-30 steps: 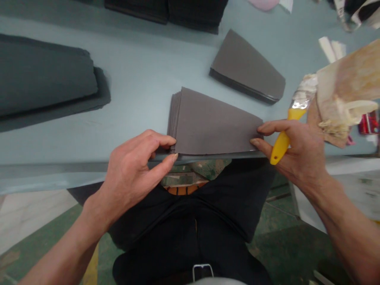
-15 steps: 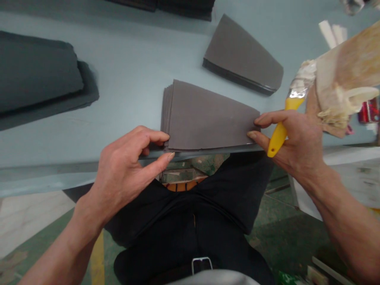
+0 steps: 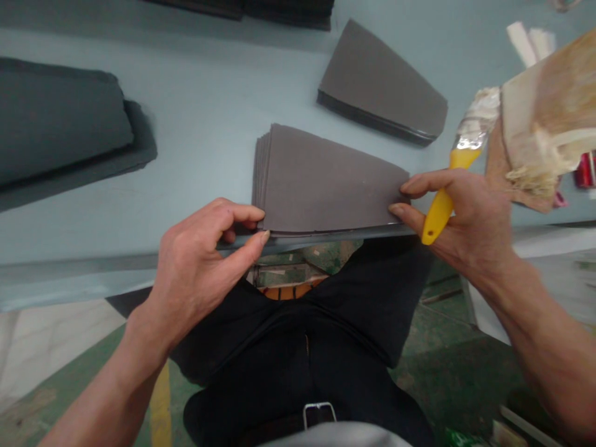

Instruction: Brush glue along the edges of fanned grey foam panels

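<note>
A fanned stack of grey tapered sheets (image 3: 330, 183) lies at the front edge of the table, its narrow end to the right. My left hand (image 3: 200, 248) pinches the stack's near left corner between thumb and forefinger. At the narrow end, the thumb and forefinger of my right hand (image 3: 475, 217) grip the sheets. That same hand also holds a paintbrush (image 3: 438, 214), its yellow handle running under the forefinger and its pale, coated bristles pointing away from me. Just behind lies a second, neater stack of grey sheets (image 3: 382, 81).
Dark green folded fabric pieces (image 3: 60, 121) lie on the left of the table (image 3: 200, 81). Black stacks (image 3: 288, 9) sit at the far edge. A glue-crusted container (image 3: 549, 112) stands at right, near white strips (image 3: 528, 43) and a red object (image 3: 585, 171).
My left thumb has moved up slightly against the near corner of the stack. The right hand keeps its grip on the narrow end and the brush. The view has shifted a little.
</note>
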### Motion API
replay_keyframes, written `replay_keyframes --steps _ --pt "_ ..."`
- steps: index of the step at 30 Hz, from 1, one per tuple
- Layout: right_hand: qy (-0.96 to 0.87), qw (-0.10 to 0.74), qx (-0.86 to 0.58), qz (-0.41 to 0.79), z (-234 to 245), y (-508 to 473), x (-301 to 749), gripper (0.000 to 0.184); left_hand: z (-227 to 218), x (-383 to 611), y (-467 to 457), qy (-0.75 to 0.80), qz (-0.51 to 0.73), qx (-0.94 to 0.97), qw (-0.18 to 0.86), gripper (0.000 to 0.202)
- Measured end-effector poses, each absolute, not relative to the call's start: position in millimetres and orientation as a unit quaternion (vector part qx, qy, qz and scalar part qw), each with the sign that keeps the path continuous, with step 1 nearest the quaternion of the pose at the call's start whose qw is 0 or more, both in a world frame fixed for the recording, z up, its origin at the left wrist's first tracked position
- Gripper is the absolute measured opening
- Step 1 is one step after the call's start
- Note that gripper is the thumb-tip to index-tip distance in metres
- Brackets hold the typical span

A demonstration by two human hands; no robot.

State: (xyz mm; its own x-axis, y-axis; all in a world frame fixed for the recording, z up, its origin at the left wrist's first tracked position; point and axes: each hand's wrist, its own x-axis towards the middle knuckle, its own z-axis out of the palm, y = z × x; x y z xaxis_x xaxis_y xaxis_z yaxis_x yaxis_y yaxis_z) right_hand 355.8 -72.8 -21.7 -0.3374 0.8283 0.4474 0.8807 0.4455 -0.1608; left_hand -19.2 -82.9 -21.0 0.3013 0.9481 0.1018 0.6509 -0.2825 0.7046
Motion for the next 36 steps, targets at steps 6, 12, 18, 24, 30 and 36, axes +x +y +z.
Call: replay_keyframes --steps 6,12,18,24,30,36 --pt "-0.806 0.226 -0.545 -0.04 -21.5 -72.7 354.2 0.025 -20.3 -19.2 -82.1 0.532 0.266 0.753 0.283 0.013" --pt "-0.804 0.23 -0.547 -0.029 -19.0 -73.2 353.9 0.023 -17.9 -20.8 -80.9 0.526 0.271 0.749 0.299 0.016" --pt "-0.801 0.226 -0.553 -0.031 -20.2 -73.0 354.2 0.026 -17.3 -24.2 -78.1 0.529 0.276 0.737 0.316 0.015" --pt "-0.801 0.239 -0.547 -0.035 -22.0 -73.5 352.8 0.027 -17.2 -27.0 -75.1 0.521 0.274 0.738 0.331 0.015" --pt "-0.788 0.225 -0.573 -0.03 -23.8 -73.7 353.8 0.028 -15.5 -25.3 -74.2 0.539 0.27 0.723 0.337 0.015" --pt "-0.787 0.229 -0.572 -0.026 -24.5 -74.1 355.2 0.028 -14.3 -23.5 -74.9 0.554 0.27 0.715 0.331 0.016"
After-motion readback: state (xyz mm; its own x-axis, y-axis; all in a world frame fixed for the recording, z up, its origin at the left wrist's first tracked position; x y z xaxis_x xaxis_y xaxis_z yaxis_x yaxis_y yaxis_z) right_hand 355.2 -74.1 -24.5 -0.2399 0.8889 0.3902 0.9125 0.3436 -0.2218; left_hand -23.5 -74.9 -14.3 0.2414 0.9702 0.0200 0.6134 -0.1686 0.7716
